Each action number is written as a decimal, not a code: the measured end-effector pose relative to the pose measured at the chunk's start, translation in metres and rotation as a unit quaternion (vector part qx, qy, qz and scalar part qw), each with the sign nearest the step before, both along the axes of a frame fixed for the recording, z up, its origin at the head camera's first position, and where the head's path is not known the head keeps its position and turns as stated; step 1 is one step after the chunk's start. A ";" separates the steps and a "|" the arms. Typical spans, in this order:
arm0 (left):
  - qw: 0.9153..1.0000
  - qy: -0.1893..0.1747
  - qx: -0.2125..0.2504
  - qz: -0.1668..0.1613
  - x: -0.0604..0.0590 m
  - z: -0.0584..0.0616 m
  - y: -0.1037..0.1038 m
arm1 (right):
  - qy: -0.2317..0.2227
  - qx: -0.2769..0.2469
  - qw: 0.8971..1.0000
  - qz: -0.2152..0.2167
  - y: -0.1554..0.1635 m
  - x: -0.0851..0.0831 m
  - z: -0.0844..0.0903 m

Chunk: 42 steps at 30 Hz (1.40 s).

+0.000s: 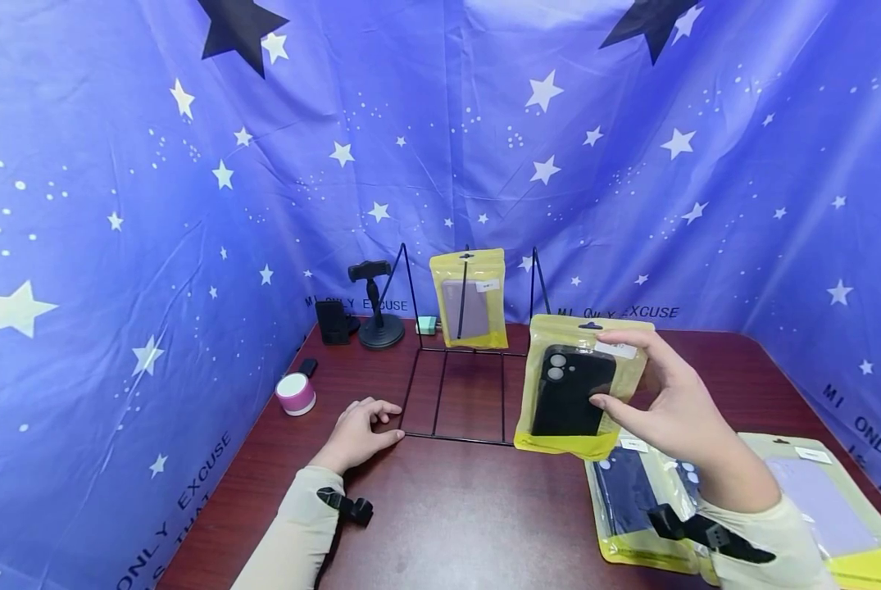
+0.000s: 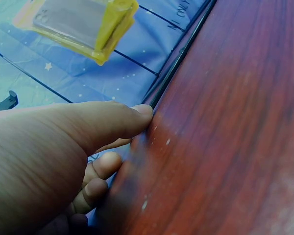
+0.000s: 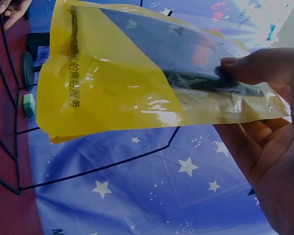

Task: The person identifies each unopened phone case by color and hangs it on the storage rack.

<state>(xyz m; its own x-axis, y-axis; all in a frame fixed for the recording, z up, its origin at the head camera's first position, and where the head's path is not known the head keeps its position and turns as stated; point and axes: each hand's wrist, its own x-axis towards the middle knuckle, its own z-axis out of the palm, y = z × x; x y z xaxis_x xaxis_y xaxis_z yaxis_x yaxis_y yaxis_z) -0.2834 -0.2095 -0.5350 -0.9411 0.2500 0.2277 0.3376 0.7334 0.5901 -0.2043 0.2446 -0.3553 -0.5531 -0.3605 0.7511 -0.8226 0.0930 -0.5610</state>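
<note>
My right hand [image 1: 672, 401] grips a yellow-edged clear pouch [image 1: 521, 426] by its right side, thumb in front and fingers behind. Inside lies a black phone case [image 1: 576, 385] with camera openings. The right wrist view shows the same pouch [image 3: 122, 83] held between thumb and fingers. At the front left corner of a black wire display rack [image 1: 455, 439], my left hand [image 1: 355, 430] holds the wire between thumb and index finger; the other fingers are curled in the left wrist view. A second pouch [image 1: 492, 315] with a pale purple case hangs on the rack's middle prong.
More pouched phone cases [image 1: 635, 549] lie on the table [image 1: 440, 516] at the right, one with a lilac case [image 1: 824, 500]. A black phone stand [image 1: 381, 329], a dark block [image 1: 332, 321], a mint charger [image 1: 426, 325] and a pink-and-white round tub [image 1: 296, 395] stand left.
</note>
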 end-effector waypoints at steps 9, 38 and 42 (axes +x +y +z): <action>1.000 0.001 0.003 0.002 0.000 -0.003 0.000 | -0.023 0.034 0.999 -0.004 -0.005 -0.006 -0.011; 1.000 0.005 0.003 0.002 -0.001 -0.003 -0.001 | -0.032 0.103 0.988 -0.107 -0.013 -0.028 -0.035; 1.000 0.005 0.003 0.003 -0.001 -0.003 -0.001 | -0.040 0.108 0.986 -0.119 -0.014 -0.031 -0.036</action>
<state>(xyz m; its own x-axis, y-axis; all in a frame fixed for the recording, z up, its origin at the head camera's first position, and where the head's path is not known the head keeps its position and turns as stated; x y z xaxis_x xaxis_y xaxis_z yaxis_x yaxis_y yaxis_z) -0.2843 -0.2105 -0.5381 -0.9400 0.2438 0.2386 0.3397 0.7317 0.5909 -0.2351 0.2309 -0.3917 -0.6958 -0.3592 0.6219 -0.7167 0.4028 -0.5692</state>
